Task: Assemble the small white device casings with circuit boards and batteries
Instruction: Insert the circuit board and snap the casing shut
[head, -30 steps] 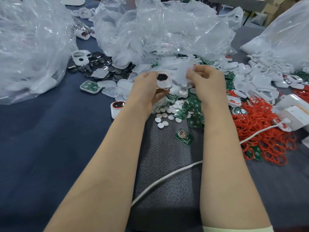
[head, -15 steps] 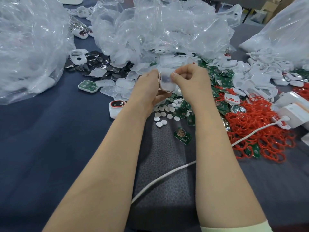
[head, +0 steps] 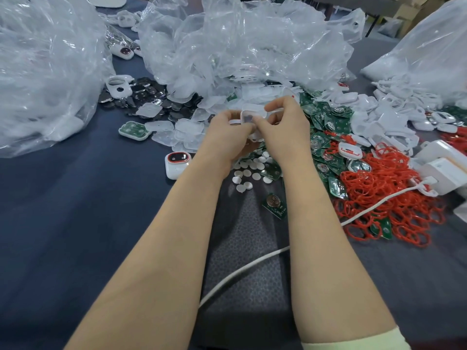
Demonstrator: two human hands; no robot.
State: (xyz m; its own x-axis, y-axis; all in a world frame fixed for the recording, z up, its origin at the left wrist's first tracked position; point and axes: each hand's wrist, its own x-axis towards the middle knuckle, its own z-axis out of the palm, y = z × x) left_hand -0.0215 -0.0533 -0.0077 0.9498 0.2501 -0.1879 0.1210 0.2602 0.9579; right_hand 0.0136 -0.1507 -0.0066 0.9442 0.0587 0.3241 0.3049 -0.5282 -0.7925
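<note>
Both hands meet over the middle of the table around a small white casing (head: pixel 249 116) with a translucent cover piece on it. My left hand (head: pixel 226 133) grips the casing from the left; my right hand (head: pixel 283 125) pinches the cover from the right. Under the hands lie several white round pads (head: pixel 249 170) and green circuit boards (head: pixel 326 127). One board carrying a coin battery (head: pixel 273 205) lies alone nearer to me. A closed white casing with a red-rimmed dark window (head: pixel 176 162) sits left of my left wrist.
Crumpled clear plastic bags (head: pixel 240 39) fill the back and left. Dark discs (head: pixel 149 97) and translucent covers (head: pixel 182 132) lie back left. Red rubber rings (head: pixel 384 198), white casing halves (head: pixel 394 117) and a white box (head: pixel 447 168) are at right. A white cable (head: pixel 252 266) crosses the grey mat.
My right hand brought the translucent cover from the right onto the casing in my left hand, hiding its dark centre. Both hands now press together around it.
</note>
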